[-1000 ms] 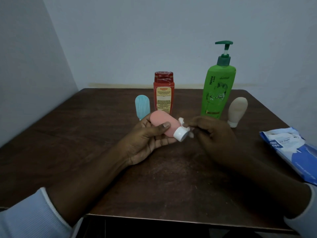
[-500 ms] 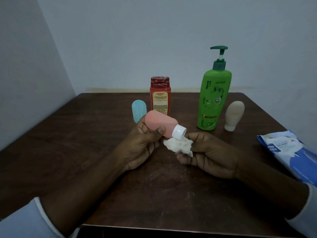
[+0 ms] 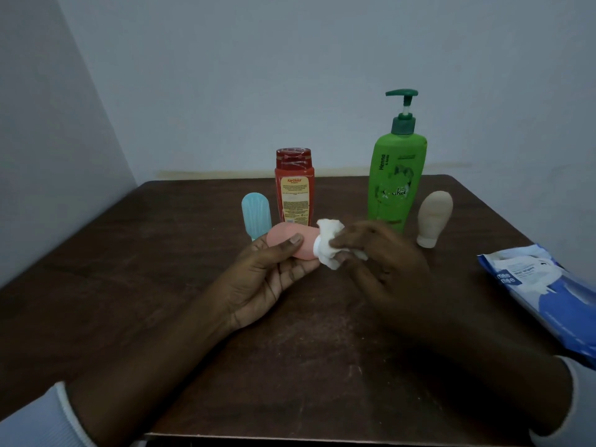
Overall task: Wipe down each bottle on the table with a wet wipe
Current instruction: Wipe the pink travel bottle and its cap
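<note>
My left hand (image 3: 267,279) grips a small pink bottle (image 3: 295,240) lying sideways above the table, its white cap end pointing right. My right hand (image 3: 383,256) pinches a crumpled white wet wipe (image 3: 329,245) wrapped over that cap, which is mostly hidden. Behind them stand a light blue squeeze bottle (image 3: 256,214), a red bottle (image 3: 295,187) with a yellow label, a tall green pump bottle (image 3: 396,179) and a beige squeeze bottle (image 3: 433,217) resting on its cap.
A blue and white wet wipe pack (image 3: 548,295) lies at the right edge of the dark wooden table (image 3: 129,285). Pale walls close in behind and to the left.
My right hand lifted the wipe from below the bottle and folded it over the white cap. The pink bottle tilted flatter in my left hand.
</note>
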The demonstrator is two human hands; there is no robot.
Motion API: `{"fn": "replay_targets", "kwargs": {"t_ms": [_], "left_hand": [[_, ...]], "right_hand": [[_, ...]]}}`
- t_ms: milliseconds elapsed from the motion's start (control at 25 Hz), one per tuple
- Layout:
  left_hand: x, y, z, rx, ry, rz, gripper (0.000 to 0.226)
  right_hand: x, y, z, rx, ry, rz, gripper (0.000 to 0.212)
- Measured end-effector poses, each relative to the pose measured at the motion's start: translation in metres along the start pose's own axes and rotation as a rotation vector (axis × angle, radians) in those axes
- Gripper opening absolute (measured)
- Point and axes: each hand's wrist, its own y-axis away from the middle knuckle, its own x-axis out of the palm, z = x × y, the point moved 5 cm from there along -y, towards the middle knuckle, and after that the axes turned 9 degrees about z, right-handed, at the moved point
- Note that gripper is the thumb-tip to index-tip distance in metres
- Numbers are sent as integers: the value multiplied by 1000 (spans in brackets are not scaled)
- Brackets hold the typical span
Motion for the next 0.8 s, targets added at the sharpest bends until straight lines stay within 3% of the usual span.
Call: {"fn": "replay_targets", "kwargs": {"t_ms": [200,440,680,800], "left_hand": [[-1,0,-1,32,44,-21,56],[4,2,-4,30,34,-27,55],[2,2,-4,31,17,-27,53],[5,2,-2,17,-20,-4,53]], "right_hand": [[11,2,-1,-40,-3,145,17],[-4,1,-1,62,-36,-107,16],[2,-1,0,-6,-33,49,15],[-6,1,-2,36,-65,-33,17]]}}
